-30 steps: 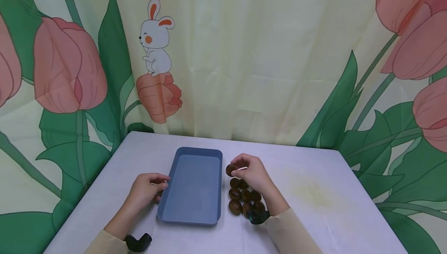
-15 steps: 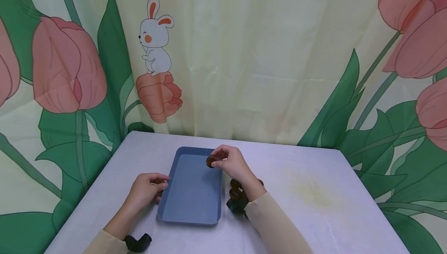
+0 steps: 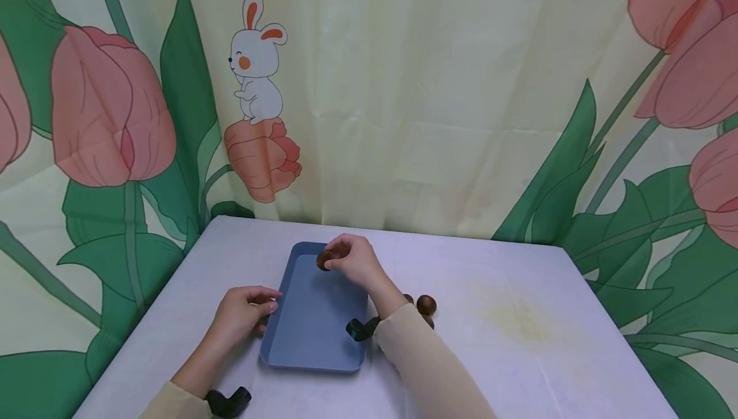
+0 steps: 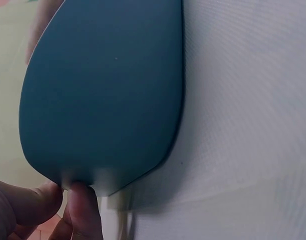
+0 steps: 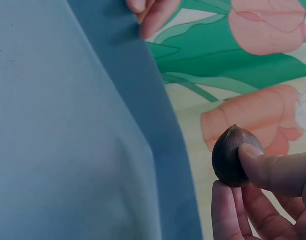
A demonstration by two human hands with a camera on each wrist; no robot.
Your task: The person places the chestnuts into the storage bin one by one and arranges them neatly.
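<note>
A brown chestnut with a pointed tip is pinched between the thumb and fingers of my right hand. That hand hovers over the far part of a blue rectangular tray; in the right wrist view the chestnut appears clear of the tray's rim. My left hand is at the tray's left side, its fingertips touching the outer edge. From the left wrist view, a finger meets the tray's outer wall. To the right of the tray lie more chestnuts, partly hidden by my right sleeve.
A white cloth covers the table. Behind its far edge hangs a curtain printed with tulips and a rabbit. Black devices sit at both wrists, the right one above the tray's right rim.
Holding the chestnut, my right hand has moved left from beside the tray to above its far part. The forearm now covers much of the chestnut group. My left hand has stayed put.
</note>
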